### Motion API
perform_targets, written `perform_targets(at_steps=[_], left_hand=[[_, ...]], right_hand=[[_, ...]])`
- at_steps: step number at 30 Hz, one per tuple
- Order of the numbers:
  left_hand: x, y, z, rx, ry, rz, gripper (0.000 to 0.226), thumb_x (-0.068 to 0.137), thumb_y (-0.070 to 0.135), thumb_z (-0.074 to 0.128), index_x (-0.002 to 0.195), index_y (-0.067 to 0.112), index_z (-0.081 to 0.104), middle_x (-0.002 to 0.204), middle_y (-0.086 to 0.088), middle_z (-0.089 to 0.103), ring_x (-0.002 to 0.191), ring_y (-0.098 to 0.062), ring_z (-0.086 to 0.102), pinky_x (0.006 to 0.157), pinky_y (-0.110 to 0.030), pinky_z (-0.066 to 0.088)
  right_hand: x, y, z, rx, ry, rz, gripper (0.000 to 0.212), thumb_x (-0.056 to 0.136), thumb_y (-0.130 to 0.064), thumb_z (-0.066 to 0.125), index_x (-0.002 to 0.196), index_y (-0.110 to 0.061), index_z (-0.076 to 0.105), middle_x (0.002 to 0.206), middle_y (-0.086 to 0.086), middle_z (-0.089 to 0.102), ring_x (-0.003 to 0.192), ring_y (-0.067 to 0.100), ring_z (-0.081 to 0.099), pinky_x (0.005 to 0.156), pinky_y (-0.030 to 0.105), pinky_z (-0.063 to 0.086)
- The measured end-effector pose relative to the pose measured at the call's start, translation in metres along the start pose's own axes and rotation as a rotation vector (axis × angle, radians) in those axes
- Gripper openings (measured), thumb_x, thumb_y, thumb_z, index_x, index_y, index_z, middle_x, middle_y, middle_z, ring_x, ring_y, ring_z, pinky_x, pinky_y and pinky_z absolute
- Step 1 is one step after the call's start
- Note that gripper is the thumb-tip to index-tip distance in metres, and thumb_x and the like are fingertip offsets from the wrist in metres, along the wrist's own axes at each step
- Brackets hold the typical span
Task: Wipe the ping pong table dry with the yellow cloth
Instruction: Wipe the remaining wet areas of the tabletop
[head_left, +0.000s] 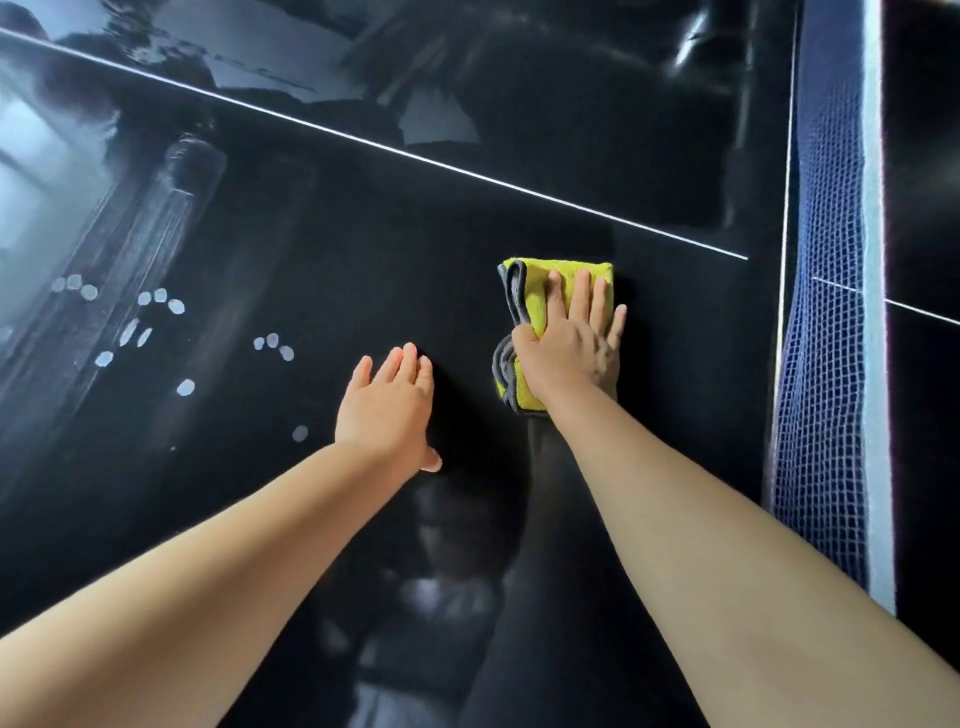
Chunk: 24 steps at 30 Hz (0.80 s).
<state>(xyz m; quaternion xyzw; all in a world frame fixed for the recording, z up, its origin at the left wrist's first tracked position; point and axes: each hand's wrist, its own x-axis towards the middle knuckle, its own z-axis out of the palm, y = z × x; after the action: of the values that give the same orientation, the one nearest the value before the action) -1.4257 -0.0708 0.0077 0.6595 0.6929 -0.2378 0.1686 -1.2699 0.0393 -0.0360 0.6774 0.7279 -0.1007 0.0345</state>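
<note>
Head view: right hand (569, 345) pressed flat, fingers spread, on folded yellow cloth (566, 280) on the dark wet counter (363, 249), near the net (826, 364). Cloth's underside partly hidden. Left hand (387, 410) flat, grasping nothing. Pale spots (171, 306) at left, nature unclear.
</note>
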Motion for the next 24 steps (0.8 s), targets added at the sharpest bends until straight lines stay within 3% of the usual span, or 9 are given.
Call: perform_targets(at_steps=[2,5,8,11,14,19,22,24], left_hand=[[-0.01,0.0,0.005,-0.012,0.1,0.009,0.102,0.082,0.057,0.059,0.151,0.011,-0.001,0.158,-0.009,-0.006,0.146,-0.022,-0.006,0.118,-0.04,0.001],[-0.035,0.008,0.022,-0.034,0.307,0.096,0.077,0.09,0.039,0.056,0.149,0.013,0.014,0.158,-0.007,0.008,0.145,-0.021,0.007,0.118,-0.036,0.006],[-0.069,0.015,0.049,-0.098,0.378,0.139,0.064,0.092,0.022,0.052,0.148,0.015,0.022,0.157,-0.006,0.017,0.143,-0.02,0.018,0.116,-0.034,0.012],[-0.101,0.011,0.071,-0.093,0.412,0.18,0.062,0.09,0.017,0.049,0.148,0.012,0.025,0.155,-0.008,0.022,0.142,-0.022,0.024,0.115,-0.035,0.016],[-0.131,0.002,0.087,-0.059,0.409,0.217,0.065,0.092,0.016,0.044,0.15,0.011,0.016,0.157,-0.008,0.015,0.144,-0.022,0.017,0.116,-0.034,0.011],[-0.18,-0.014,0.114,-0.085,0.434,0.269,0.068,0.092,0.013,0.042,0.151,0.012,0.01,0.158,-0.007,0.012,0.144,-0.022,0.015,0.116,-0.034,0.009],[-0.211,-0.02,0.137,-0.12,0.466,0.348,0.069,0.088,0.009,0.047,0.15,0.012,0.016,0.157,-0.006,0.017,0.143,-0.022,0.021,0.116,-0.034,0.015],[-0.231,-0.024,0.152,-0.146,0.478,0.405,0.071,0.081,0.004,0.058,0.146,0.012,0.031,0.152,-0.006,0.029,0.137,-0.023,0.035,0.112,-0.035,0.026]], right_hand=[[-0.028,-0.002,0.007,-0.007,0.0,0.001,0.072,0.096,-0.048,0.03,0.157,-0.027,-0.003,0.165,0.006,-0.011,0.15,0.024,-0.016,0.12,0.05,-0.01],[-0.073,-0.006,0.017,-0.018,-0.013,0.006,0.073,0.096,-0.049,0.03,0.157,-0.027,-0.005,0.164,0.006,-0.013,0.15,0.024,-0.018,0.12,0.05,-0.011],[-0.123,-0.01,0.026,-0.034,-0.024,0.012,0.074,0.096,-0.051,0.029,0.157,-0.027,-0.007,0.164,0.006,-0.014,0.15,0.025,-0.019,0.12,0.05,-0.011],[-0.174,-0.016,0.035,-0.047,-0.022,0.007,0.074,0.097,-0.051,0.029,0.157,-0.026,-0.005,0.164,0.008,-0.012,0.15,0.026,-0.017,0.12,0.049,-0.012],[-0.226,-0.022,0.045,-0.045,-0.048,0.019,0.075,0.098,-0.054,0.029,0.156,-0.026,-0.008,0.164,0.008,-0.015,0.149,0.026,-0.019,0.12,0.049,-0.013],[-0.308,-0.036,0.062,-0.018,-0.01,0.025,0.078,0.085,-0.062,0.005,0.153,-0.026,-0.009,0.164,0.008,-0.01,0.15,0.027,-0.015,0.119,0.048,-0.014],[-0.35,-0.044,0.073,0.014,-0.007,0.042,0.077,0.087,-0.062,0.009,0.153,-0.026,-0.005,0.164,0.008,-0.005,0.151,0.027,-0.011,0.119,0.048,-0.012],[-0.378,-0.049,0.081,0.013,-0.001,0.062,0.076,0.09,-0.063,0.014,0.155,-0.025,0.003,0.164,0.01,0.003,0.152,0.029,-0.001,0.119,0.049,-0.006]])
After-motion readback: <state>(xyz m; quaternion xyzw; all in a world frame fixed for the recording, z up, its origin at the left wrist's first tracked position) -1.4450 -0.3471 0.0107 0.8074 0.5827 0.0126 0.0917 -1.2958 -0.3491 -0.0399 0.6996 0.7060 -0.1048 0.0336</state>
